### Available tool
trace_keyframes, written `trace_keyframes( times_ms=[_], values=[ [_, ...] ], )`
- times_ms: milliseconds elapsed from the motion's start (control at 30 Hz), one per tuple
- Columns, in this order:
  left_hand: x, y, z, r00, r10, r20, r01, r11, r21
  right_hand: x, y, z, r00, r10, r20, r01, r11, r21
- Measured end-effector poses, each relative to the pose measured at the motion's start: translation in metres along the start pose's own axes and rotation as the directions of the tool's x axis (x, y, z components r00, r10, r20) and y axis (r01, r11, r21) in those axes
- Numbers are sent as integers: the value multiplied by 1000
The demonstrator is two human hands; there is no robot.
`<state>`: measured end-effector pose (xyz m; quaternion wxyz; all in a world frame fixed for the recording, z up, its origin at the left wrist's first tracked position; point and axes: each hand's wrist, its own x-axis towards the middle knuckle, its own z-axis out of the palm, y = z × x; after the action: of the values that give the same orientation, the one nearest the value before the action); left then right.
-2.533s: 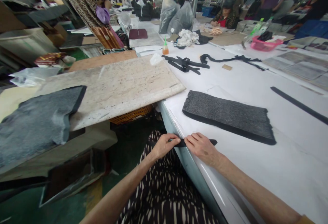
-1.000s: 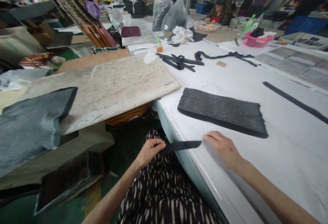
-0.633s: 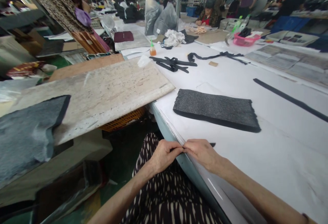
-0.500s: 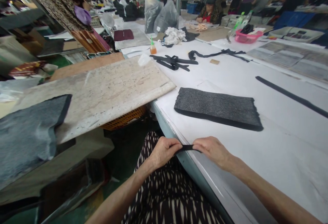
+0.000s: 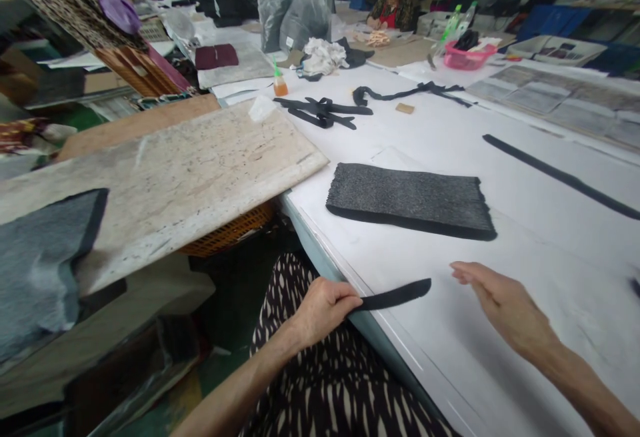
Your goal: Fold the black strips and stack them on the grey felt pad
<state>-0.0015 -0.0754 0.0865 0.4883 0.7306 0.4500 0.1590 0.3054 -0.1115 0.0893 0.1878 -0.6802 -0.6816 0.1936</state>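
Note:
Between the thumb and fingers of my left hand (image 5: 325,307) is one end of a black fabric strip (image 5: 397,294). The strip's other end points right over the white table (image 5: 540,250), near its front edge. To the right of that loose end, apart from it, my right hand (image 5: 493,290) hovers with fingers stretched and nothing in them. Beyond both hands lies a flat stack of dark grey knit pieces (image 5: 410,200) with a black lower edge. A longer black strip (image 5: 560,174) lies at the right.
A worn board (image 5: 200,177) adjoins the table at the left, with grey fabric (image 5: 45,264) on it. Farther back are tangled black strips (image 5: 325,112), an orange-filled bottle (image 5: 280,84), white cloth scraps (image 5: 324,56) and a pink basket (image 5: 470,57). People sit and stand behind.
My right hand has let go of the black strip and moved right, its fingers opening. My left hand keeps its end. The view has shifted slightly, moving the surroundings left in the picture.

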Motion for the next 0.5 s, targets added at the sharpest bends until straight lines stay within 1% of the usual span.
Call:
trace_keyframes(
  times_ms=[33,67,100,133,167,233,333,400,500],
  values=[
    [0,5,5,1000,27,9,-28,999,20,-3,-13,6,994,-103,28,101,993,55],
    [-1,9,10,999,52,16,-53,998,41,-5,-27,14,974,-214,76,206,973,104],
    [-2,12,16,997,72,19,-73,995,61,-6,-41,22,944,-306,127,288,947,144],
    [-3,15,21,996,86,16,-87,993,80,-7,-54,30,915,-368,167,340,925,172],
    [-4,16,26,996,93,10,-94,991,94,-7,-64,38,895,-399,200,364,912,188],
    [-7,16,32,997,81,-5,-80,992,101,-9,-74,50,885,-391,251,347,916,203],
    [-12,11,30,999,33,-6,-32,997,63,-11,-72,55,902,-325,283,277,940,198],
    [-13,6,24,1000,13,17,-14,999,43,-11,-63,47,908,-303,291,254,947,195],
    [-12,-3,9,999,16,35,-18,998,59,-4,-49,24,929,-239,282,191,963,188]
  ],
)
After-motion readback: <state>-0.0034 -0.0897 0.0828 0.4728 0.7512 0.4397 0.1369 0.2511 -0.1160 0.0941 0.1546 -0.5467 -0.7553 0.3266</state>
